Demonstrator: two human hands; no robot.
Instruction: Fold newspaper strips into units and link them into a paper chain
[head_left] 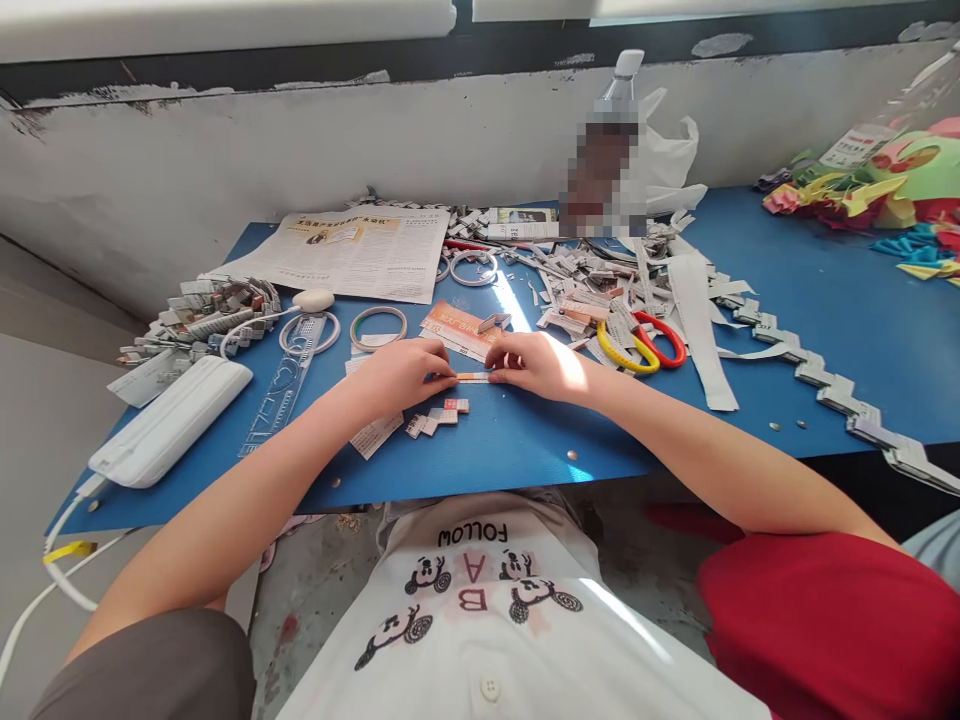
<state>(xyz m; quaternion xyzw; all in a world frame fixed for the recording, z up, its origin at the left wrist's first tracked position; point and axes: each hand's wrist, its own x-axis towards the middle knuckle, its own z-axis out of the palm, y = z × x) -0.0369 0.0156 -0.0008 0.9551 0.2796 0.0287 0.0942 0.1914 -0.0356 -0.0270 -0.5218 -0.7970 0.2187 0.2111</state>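
Observation:
A narrow folded paper strip (472,378), orange and white, lies level between my two hands just above the blue table. My left hand (409,380) pinches its left end between thumb and fingers. At the other end, my right hand (532,367) is closed on the strip too, fingers curled. Just below the hands sits a short chain of folded paper pieces (439,418), grey with a red one. An orange printed paper (461,330) lies behind the hands. Part of a printed sheet (376,436) shows beneath my left forearm.
Yellow-and-red-handled scissors (630,350) lie among paper scraps (585,285). Tape rolls (379,325), a clear stencil ruler (281,385), a white power strip (171,420) and a newspaper (352,255) are left. A bottle (604,150) stands behind; a long folded-paper chain (836,385) runs right.

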